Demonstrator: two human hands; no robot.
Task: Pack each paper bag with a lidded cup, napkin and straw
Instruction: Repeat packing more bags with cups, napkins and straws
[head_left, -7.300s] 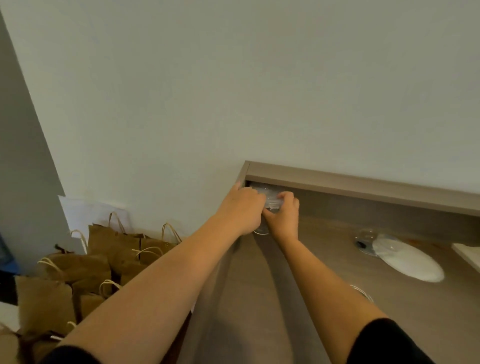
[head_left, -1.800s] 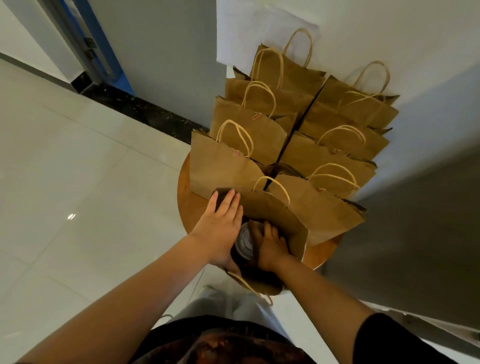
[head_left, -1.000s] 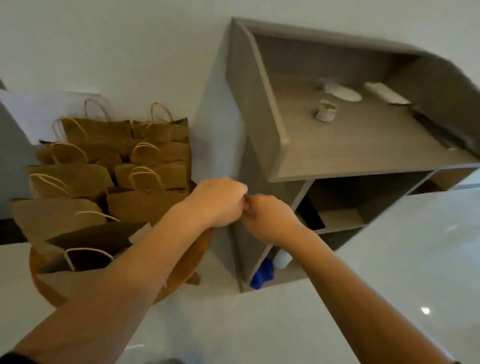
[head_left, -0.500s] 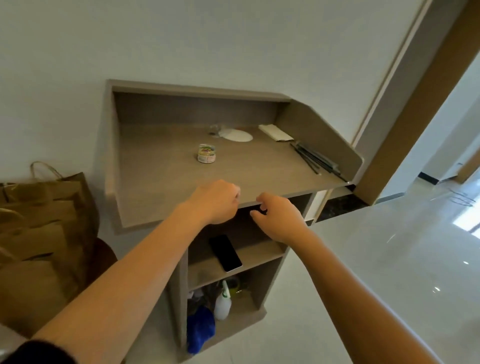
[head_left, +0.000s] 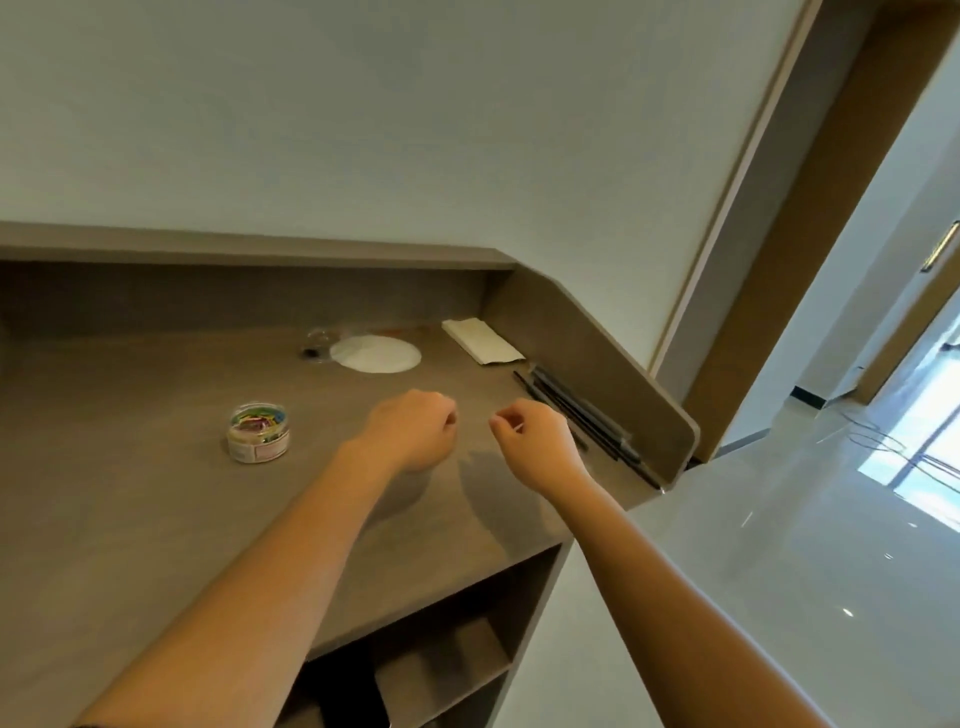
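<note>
Midway by the look of it: left hand (head_left: 413, 434) and right hand (head_left: 535, 441) loosely curled, empty; napkins (head_left: 482, 340) and straws (head_left: 576, 410) waiting at two o'clock.

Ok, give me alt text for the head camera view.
Two bare hands, left and right, hover loosely curled and empty over a grey-brown counter. On it sit a jar of paper clips, a white disc, napkins and black straws.
</note>
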